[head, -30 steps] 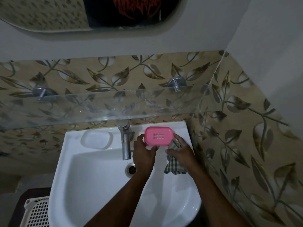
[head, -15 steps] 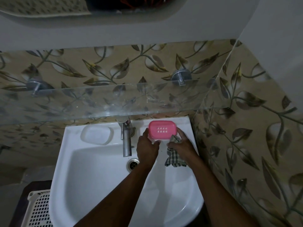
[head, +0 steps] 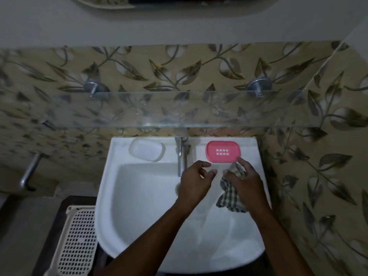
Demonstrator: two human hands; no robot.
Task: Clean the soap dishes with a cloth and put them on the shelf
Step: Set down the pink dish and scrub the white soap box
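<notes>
A pink soap dish (head: pixel 222 151) with a grid of small holes lies on the back ledge of the white sink (head: pixel 123 196), right of the tap. A white soap dish (head: pixel 147 150) lies on the ledge left of the tap. My left hand (head: pixel 196 182) hovers over the basin just below the pink dish, fingers apart and holding nothing. My right hand (head: pixel 246 182) grips a checked cloth (head: pixel 231 198) that hangs down, and its fingertip touches the pink dish's front edge. The glass shelf (head: pixel 179 110) spans the wall above the sink with nothing on it.
A chrome tap (head: pixel 182 154) stands at the middle of the ledge. Two metal brackets (head: pixel 258 87) hold the shelf. A tiled wall closes the right side. A white perforated basket (head: pixel 77 242) sits low at the left, and a metal bar (head: pixel 29 172) sticks out of the left wall.
The pink dish went from my left hand down onto the sink ledge. My left hand let go and drew back toward the basin. The view tilted down and shifted left.
</notes>
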